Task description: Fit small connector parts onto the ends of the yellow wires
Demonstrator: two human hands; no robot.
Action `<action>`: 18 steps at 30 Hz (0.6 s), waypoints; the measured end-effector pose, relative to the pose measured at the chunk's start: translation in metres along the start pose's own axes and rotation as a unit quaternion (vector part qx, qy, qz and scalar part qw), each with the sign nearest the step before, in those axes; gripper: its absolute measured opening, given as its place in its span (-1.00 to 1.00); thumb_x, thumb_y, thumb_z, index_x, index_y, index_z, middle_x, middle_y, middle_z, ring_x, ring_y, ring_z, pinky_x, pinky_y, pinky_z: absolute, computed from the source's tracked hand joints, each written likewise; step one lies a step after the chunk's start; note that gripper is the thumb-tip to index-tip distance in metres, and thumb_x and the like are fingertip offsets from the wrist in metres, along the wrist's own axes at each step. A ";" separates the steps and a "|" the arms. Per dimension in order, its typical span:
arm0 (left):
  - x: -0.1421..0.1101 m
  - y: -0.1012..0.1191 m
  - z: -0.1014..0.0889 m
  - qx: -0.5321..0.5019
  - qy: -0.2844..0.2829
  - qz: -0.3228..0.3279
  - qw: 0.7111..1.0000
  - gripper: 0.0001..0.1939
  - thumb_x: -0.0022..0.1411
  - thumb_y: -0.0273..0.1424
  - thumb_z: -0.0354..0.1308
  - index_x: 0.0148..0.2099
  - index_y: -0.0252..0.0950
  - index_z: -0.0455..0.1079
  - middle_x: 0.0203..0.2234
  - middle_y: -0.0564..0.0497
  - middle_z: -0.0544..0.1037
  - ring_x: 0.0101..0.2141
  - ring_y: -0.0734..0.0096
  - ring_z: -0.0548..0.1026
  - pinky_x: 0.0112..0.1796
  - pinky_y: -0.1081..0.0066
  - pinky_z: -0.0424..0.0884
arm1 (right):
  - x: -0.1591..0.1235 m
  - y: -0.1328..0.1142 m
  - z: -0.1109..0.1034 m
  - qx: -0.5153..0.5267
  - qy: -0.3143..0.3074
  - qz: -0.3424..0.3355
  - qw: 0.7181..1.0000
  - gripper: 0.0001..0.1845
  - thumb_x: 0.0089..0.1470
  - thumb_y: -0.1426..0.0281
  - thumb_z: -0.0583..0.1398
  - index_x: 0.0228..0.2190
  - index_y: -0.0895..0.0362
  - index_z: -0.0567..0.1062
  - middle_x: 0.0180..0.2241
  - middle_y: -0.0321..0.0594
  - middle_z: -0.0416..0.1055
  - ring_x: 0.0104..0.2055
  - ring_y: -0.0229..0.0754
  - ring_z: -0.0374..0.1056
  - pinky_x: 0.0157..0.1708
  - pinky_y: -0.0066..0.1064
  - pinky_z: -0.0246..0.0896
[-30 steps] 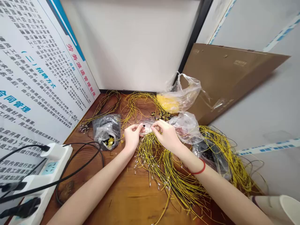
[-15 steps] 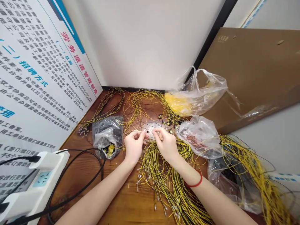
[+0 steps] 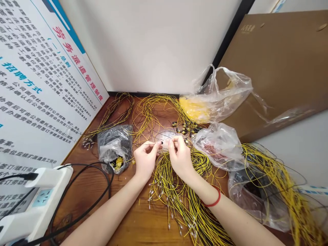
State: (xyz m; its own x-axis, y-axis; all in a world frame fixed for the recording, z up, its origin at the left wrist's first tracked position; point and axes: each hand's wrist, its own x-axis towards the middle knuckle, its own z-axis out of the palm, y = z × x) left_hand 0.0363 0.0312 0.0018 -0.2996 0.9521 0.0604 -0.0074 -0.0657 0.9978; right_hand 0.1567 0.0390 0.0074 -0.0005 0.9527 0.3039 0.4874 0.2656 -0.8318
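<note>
And here is the small black piece, right at the fingertips of the left hand, over the middle of the worktop, towards its far edge. The left thumb and forefinger are pinched on it (tiny thing, its shape is too small to tell). Just beside it, the right hand has its thumb and fingers drawn together; whether anything thin sits between them, I cannot tell. Under both hands lies a clear plastic sheet, and from there the big bundle of yellow and black wires spills nearer, partly beneath the right forearm (red band and all). Left of the left hand, a dark plastic bag gapes, yellow bits in its mouth. Beyond the right hand come loose black and yellow connectors, then a clear bag of yellow pieces at the worktop's far edge. More wires loop along that edge, left of the bag.
</note>
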 end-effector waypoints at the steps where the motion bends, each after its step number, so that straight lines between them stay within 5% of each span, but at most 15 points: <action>1: -0.001 0.000 0.000 0.001 0.000 0.005 1.000 -0.80 0.07 -0.30 0.26 -0.47 -0.33 0.49 -0.57 0.00 0.59 -0.57 0.47 0.51 -0.49 0.51 0.42 | -0.001 -0.001 0.002 0.013 0.010 0.005 1.000 -0.87 0.21 0.33 -0.01 -0.38 0.08 0.20 -0.60 -0.39 0.27 -0.60 -0.33 0.18 -0.55 -0.48 0.01; 18: -0.002 -0.002 0.002 0.007 0.012 0.028 1.000 -0.82 0.00 -0.30 0.29 -0.45 -0.33 0.52 -0.53 -0.03 0.62 -0.51 0.40 0.54 -0.45 0.46 0.47 | -0.005 -0.002 0.009 0.017 0.055 -0.016 0.998 -0.82 0.19 0.34 0.05 -0.45 0.06 0.18 -0.57 -0.36 0.34 -0.59 -0.33 0.23 -0.57 -0.49 0.04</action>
State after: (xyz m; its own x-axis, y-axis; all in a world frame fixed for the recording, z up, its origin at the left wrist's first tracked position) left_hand 0.0387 0.0297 -0.0005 -0.3219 0.9398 0.1151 0.0227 -0.1139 0.9932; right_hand 0.1479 0.0353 0.0032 0.0801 0.9220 0.3787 0.4595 0.3030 -0.8349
